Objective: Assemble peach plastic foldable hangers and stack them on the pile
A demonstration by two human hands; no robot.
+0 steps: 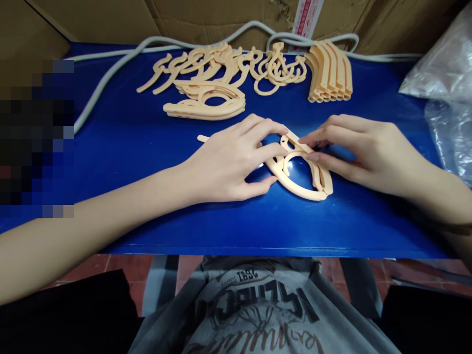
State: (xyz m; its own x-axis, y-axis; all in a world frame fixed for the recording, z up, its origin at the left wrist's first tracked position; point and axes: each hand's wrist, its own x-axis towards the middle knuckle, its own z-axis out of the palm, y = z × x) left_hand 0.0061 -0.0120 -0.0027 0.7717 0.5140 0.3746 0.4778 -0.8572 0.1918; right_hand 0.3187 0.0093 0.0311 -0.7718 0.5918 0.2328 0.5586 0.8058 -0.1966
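Observation:
On the blue table, a beige plastic folding hanger [304, 192] lies partly folded between both hands, its ring-shaped middle and curved arms showing. My left hand [232, 160] grips its left part, with thumb at the near side and fingers over the top. The fingers of my right hand [365, 150] are closed on its upper right arm. A rounded beige end [202, 138] pokes out beyond my left hand; whether it belongs to the same hanger is hidden. Behind my left hand lies a small stack of folded hangers [206, 113].
Along the back lie loose curved hanger pieces [158, 73], a heap of hook pieces [267, 88] and a neat stack of hanger arms [330, 73]. A grey cable [121, 64] runs behind them, before cardboard [221, 19]. Clear plastic bags [438, 73] stand at right.

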